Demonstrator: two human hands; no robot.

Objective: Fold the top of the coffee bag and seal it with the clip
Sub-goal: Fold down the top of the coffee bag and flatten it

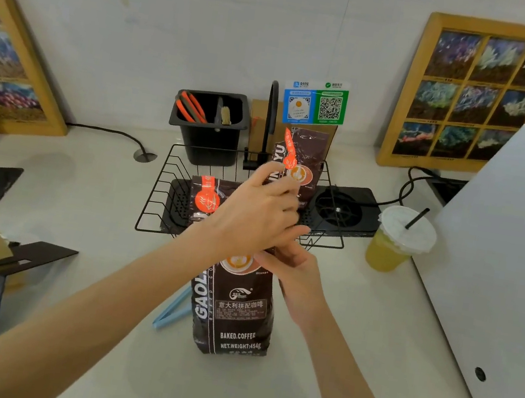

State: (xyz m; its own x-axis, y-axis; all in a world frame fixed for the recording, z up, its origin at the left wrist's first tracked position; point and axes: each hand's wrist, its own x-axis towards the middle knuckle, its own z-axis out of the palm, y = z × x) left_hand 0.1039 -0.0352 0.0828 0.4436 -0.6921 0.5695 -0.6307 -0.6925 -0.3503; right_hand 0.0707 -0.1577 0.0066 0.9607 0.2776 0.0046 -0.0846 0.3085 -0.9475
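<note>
A dark brown coffee bag [236, 311] stands upright on the white counter, its label facing me. My left hand [251, 217] lies over the bag's top and hides it, fingers curled around the upper edge. My right hand [297, 273] pinches the top right corner of the bag just below the left hand. A light blue clip [173, 310] lies on the counter to the left of the bag, partly hidden behind it; neither hand touches it.
A black wire rack [159, 189] behind the bag holds two more coffee bags [301, 160], a black tool bin [210, 128] and a black tray. An iced drink cup [395, 240] stands at right beside a white machine [500, 271]. Framed pictures lean on the wall.
</note>
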